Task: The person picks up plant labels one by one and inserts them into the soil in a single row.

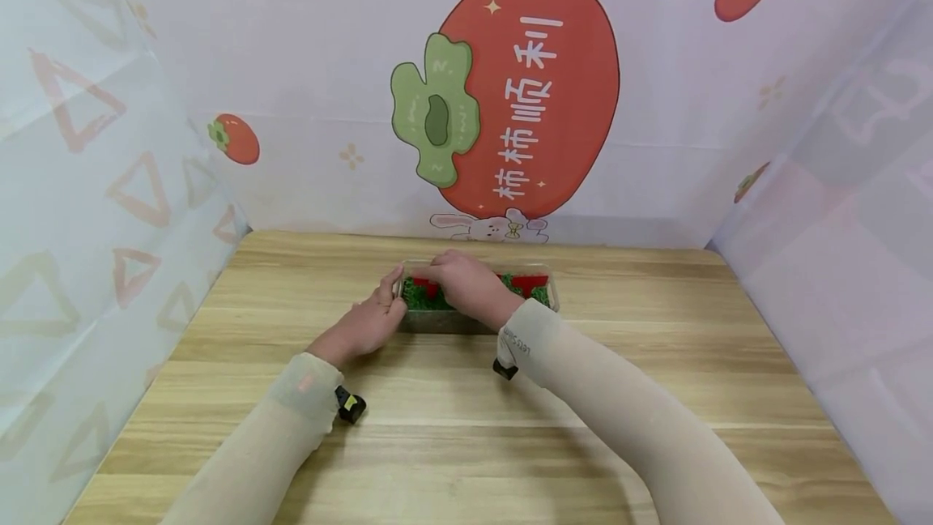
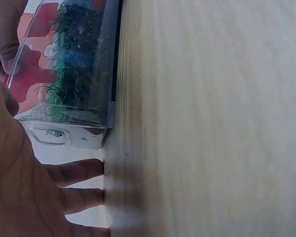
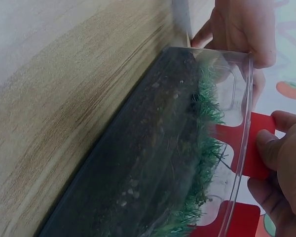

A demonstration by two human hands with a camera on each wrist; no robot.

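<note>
A clear plastic box (image 1: 445, 322) stands on the table, with dark soil and green artificial grass (image 3: 207, 103) inside. Red T-shaped pieces rise from the grass and reach above the rim. My right hand (image 1: 470, 282) leans over the box and pinches the left red T-shaped piece (image 3: 251, 143) between thumb and fingers. Another red T-shaped piece (image 1: 530, 283) stands to its right. At the box's left end, my left hand (image 1: 368, 322) touches the upper corner. Its lower fingers (image 2: 81, 197) are stretched out past the end wall, tips at the wooden surface.
The wooden table (image 1: 452, 444) spreads out in front of the box. Behind it rises a pale backdrop (image 1: 313, 185) printed with persimmons, and patterned side sheets (image 1: 838, 266) flank the table. Small black cameras (image 1: 351, 406) are strapped at both wrists.
</note>
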